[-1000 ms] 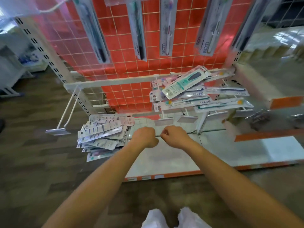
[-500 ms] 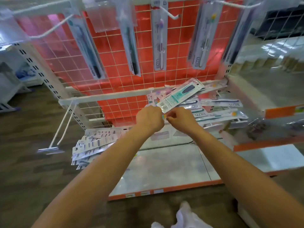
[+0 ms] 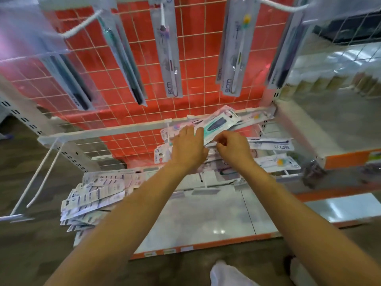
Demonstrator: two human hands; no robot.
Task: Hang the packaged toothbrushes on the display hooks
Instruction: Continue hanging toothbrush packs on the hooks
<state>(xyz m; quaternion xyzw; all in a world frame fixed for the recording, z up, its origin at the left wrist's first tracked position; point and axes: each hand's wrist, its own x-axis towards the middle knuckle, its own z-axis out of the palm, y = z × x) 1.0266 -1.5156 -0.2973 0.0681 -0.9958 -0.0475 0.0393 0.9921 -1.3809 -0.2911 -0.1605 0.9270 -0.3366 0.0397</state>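
Nearest you, a loose pile of packs (image 3: 92, 201) lies on the white base shelf (image 3: 206, 219), beside a long white hook (image 3: 35, 182). Your left hand (image 3: 188, 149) lays straight fingers on the teal toothbrush pack (image 3: 216, 124), which tops the packs crowding the middle hooks. Your right hand (image 3: 233, 149) pinches its near edge. Beyond, hanging packs (image 3: 169, 58) front the red grid panel (image 3: 198, 83).

Shop, likely: packaged toothbrushes (image 3: 169, 56) on display hooks (image 3: 82, 24), orange grid panel (image 3: 198, 96), shelving (image 3: 338, 153).
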